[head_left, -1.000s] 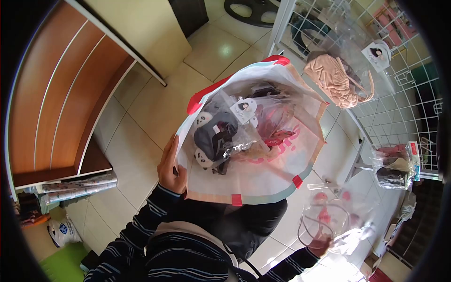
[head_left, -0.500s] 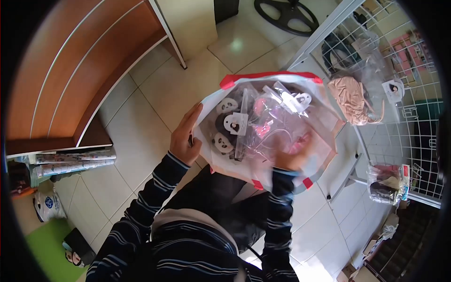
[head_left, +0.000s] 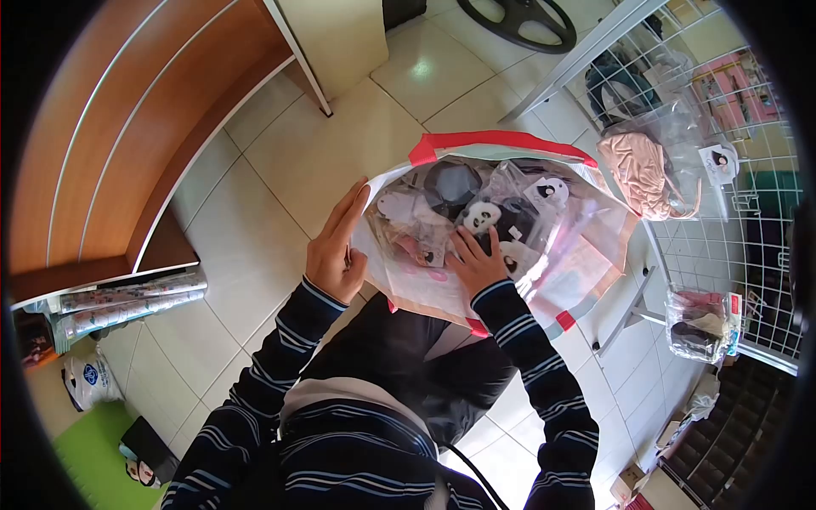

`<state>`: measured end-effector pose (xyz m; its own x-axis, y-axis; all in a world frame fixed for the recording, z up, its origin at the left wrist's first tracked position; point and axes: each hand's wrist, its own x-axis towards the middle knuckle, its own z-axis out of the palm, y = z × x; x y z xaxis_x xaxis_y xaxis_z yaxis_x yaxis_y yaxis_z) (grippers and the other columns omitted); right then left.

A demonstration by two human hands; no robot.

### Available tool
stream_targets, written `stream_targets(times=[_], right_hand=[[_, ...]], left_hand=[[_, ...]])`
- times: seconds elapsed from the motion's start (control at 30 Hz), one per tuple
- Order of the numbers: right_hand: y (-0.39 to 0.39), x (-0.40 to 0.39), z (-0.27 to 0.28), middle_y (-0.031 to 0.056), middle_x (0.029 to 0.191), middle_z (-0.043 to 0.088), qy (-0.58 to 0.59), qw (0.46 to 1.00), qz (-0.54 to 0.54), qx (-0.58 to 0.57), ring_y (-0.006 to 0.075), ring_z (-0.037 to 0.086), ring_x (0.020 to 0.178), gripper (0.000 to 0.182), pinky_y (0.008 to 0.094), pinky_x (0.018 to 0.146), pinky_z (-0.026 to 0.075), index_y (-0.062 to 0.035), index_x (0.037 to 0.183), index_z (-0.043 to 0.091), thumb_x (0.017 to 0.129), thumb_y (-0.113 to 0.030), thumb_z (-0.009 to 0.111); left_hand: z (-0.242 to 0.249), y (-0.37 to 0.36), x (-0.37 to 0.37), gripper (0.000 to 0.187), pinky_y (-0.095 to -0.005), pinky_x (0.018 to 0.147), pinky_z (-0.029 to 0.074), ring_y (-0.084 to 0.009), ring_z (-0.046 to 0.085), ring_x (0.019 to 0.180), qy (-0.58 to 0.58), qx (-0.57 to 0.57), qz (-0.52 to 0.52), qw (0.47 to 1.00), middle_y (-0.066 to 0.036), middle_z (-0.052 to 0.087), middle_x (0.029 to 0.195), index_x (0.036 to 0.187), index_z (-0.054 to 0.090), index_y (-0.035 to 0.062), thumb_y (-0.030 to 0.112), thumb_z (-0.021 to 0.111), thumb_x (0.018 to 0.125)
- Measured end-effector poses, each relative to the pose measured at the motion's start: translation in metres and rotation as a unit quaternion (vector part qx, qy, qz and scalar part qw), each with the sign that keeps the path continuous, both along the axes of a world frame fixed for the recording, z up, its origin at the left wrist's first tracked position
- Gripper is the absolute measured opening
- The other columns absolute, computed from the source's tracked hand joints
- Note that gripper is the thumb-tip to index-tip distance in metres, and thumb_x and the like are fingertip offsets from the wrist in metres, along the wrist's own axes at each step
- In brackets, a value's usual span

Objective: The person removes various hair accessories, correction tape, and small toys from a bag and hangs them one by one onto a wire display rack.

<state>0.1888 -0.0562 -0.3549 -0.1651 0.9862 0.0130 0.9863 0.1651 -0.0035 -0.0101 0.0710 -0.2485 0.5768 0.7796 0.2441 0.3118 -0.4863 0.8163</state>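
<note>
A big white bag with red and teal trim (head_left: pixel 586 263) hangs open in front of me. It is full of clear plastic packets, among them a panda-face item (head_left: pixel 481 216) and a dark round one (head_left: pixel 450 182). My left hand (head_left: pixel 336 251) grips the bag's left edge, thumb inside and fingers stretched along the outside. My right hand (head_left: pixel 474 262) is inside the bag's mouth, fingers spread on the packets just below the panda item. It does not clearly hold anything.
A white wire grid rack (head_left: pixel 739 195) stands at the right, with a beige packaged item (head_left: pixel 642 170) and a smaller packet (head_left: pixel 701 323) hanging on it. A wooden counter (head_left: pixel 119 136) curves at the left. Rolled papers (head_left: pixel 127 302) lie below it. Tiled floor lies beneath.
One second ago my right hand held a clear packet low at the right. It brought that into the bag and now rests on the packets. The packets inside have shifted.
</note>
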Motion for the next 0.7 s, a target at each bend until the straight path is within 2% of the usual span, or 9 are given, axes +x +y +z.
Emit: stream_targets(times=[0.07, 0.13, 0.2, 0.3, 0.43, 0.5, 0.53, 0.6, 0.7], right_hand=[[0.004, -0.009, 0.006, 0.0064, 0.116, 0.042, 0.003, 0.999, -0.010, -0.036, 0.0195, 0.030, 0.116, 0.021, 0.0551, 0.094, 0.011, -0.0146, 0.087, 0.056, 0.066, -0.015, 0.051], [0.025, -0.040, 0.019, 0.0071, 0.107, 0.047, 0.071, 0.996, -0.057, 0.007, 0.0214, 0.038, 0.108, 0.022, 0.0502, 0.092, 0.020, -0.0133, 0.086, 0.056, 0.065, -0.017, 0.053], [0.064, -0.065, 0.027, 0.0063, 0.090, 0.052, 0.175, 0.984, -0.028, -0.014, 0.0218, 0.045, 0.094, 0.022, 0.0425, 0.083, 0.030, -0.0125, 0.081, 0.058, 0.060, -0.021, 0.057], [0.090, -0.080, -0.032, 0.0050, 0.077, 0.053, 0.058, 0.993, -0.089, 0.045, 0.0213, 0.048, 0.082, 0.020, 0.0380, 0.076, 0.033, -0.0116, 0.073, 0.059, 0.057, -0.024, 0.060], [0.072, -0.042, -0.018, 0.0070, 0.081, 0.056, 0.211, 0.966, -0.131, -0.065, 0.0227, 0.052, 0.078, 0.011, 0.0393, 0.073, 0.036, -0.0082, 0.067, 0.059, 0.066, -0.019, 0.057], [0.055, -0.020, -0.009, 0.0144, 0.097, 0.055, 0.563, 0.796, -0.220, -0.026, 0.0288, 0.054, 0.088, 0.017, 0.0413, 0.076, 0.041, -0.0027, 0.087, 0.057, 0.075, -0.014, 0.051], [0.048, -0.009, -0.001, 0.0144, 0.097, 0.055, 0.561, 0.797, -0.222, -0.025, 0.0288, 0.054, 0.088, 0.017, 0.0413, 0.076, 0.041, -0.0027, 0.087, 0.057, 0.075, -0.014, 0.051], [0.032, 0.010, 0.017, 0.0182, 0.104, 0.052, 0.870, 0.416, -0.256, -0.063, 0.0295, 0.053, 0.092, 0.025, 0.0398, 0.074, 0.046, -0.0008, 0.101, 0.048, 0.079, -0.013, 0.047], [0.011, 0.025, 0.042, 0.0186, 0.103, 0.051, 0.886, 0.391, -0.246, -0.037, 0.0282, 0.053, 0.092, 0.032, 0.0380, 0.074, 0.047, -0.0008, 0.108, 0.040, 0.079, -0.014, 0.046]], left_hand=[[-0.004, 0.000, -0.001, 0.067, -0.0194, 0.043, 0.036, -0.0141, 0.052, 0.055, 0.006, 0.015, -0.004, 1.000, -0.012, 0.039, 0.122, 0.121, 0.036, 0.0047, -0.010, 0.037, 0.055], [-0.004, -0.002, 0.001, 0.067, -0.0191, 0.043, 0.036, -0.0141, 0.052, 0.055, 0.007, 0.029, -0.009, 1.000, -0.012, 0.038, 0.122, 0.121, 0.036, 0.0045, -0.010, 0.037, 0.055], [-0.006, -0.004, 0.005, 0.067, -0.0188, 0.043, 0.036, -0.0141, 0.052, 0.056, 0.004, 0.042, -0.016, 0.999, -0.012, 0.038, 0.123, 0.121, 0.035, 0.0045, -0.010, 0.037, 0.055], [-0.008, -0.005, 0.007, 0.067, -0.0185, 0.042, 0.036, -0.0133, 0.052, 0.056, 0.008, 0.083, -0.018, 0.996, -0.012, 0.039, 0.122, 0.121, 0.036, 0.0045, -0.009, 0.037, 0.055], [-0.001, -0.001, 0.003, 0.066, -0.0181, 0.042, 0.035, -0.0119, 0.050, 0.054, 0.024, 0.023, 0.004, 0.999, -0.012, 0.039, 0.122, 0.120, 0.037, 0.0049, -0.008, 0.037, 0.055], [-0.002, -0.002, 0.006, 0.066, -0.0180, 0.042, 0.035, -0.0115, 0.049, 0.052, 0.017, 0.011, 0.002, 1.000, -0.012, 0.039, 0.122, 0.121, 0.037, 0.0052, -0.008, 0.037, 0.056], [-0.002, -0.002, 0.008, 0.066, -0.0180, 0.042, 0.035, -0.0114, 0.049, 0.052, 0.014, 0.007, -0.001, 1.000, -0.012, 0.039, 0.122, 0.121, 0.037, 0.0053, -0.007, 0.038, 0.056], [-0.003, -0.003, 0.013, 0.066, -0.0182, 0.043, 0.035, -0.0111, 0.048, 0.050, -0.003, 0.008, -0.002, 1.000, -0.012, 0.040, 0.122, 0.121, 0.036, 0.0055, -0.006, 0.038, 0.056], [0.001, -0.005, 0.016, 0.062, -0.0186, 0.044, 0.037, -0.0114, 0.049, 0.050, 0.007, 0.016, -0.007, 1.000, -0.012, 0.040, 0.121, 0.121, 0.037, 0.0055, -0.004, 0.041, 0.059]])
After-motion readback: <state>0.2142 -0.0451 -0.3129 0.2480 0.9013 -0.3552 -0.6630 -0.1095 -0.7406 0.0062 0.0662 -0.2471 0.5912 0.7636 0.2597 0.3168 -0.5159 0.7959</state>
